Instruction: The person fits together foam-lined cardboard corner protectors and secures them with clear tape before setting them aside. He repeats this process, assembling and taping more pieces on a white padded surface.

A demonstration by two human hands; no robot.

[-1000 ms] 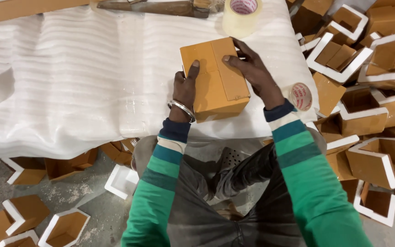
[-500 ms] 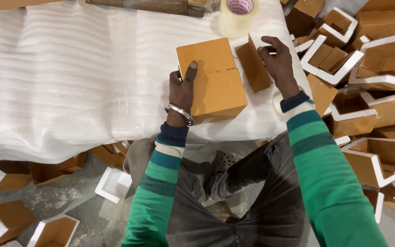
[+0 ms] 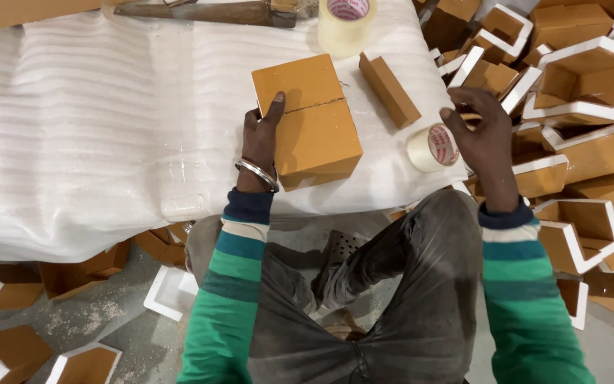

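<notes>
Tape rolls: two, one [image 3: 347, 25] at worktop [image 3: 72, 142] top, one [image 3: 435, 147] by right edge. Orange blocks on worktop: two, large [image 3: 314, 121] and narrow [image 3: 389, 89]. Hands: two.

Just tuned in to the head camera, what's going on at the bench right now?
A seated person works at a table covered in white foam sheet. The left hand rests on the left side of an orange-brown block, thumb on its top face. The right hand is open, reaching at a small tape roll by the table's right edge. A loose brown strip lies just right of the block, and a larger tape roll stands behind it. Brown shelves with white edges are piled on the right.
</notes>
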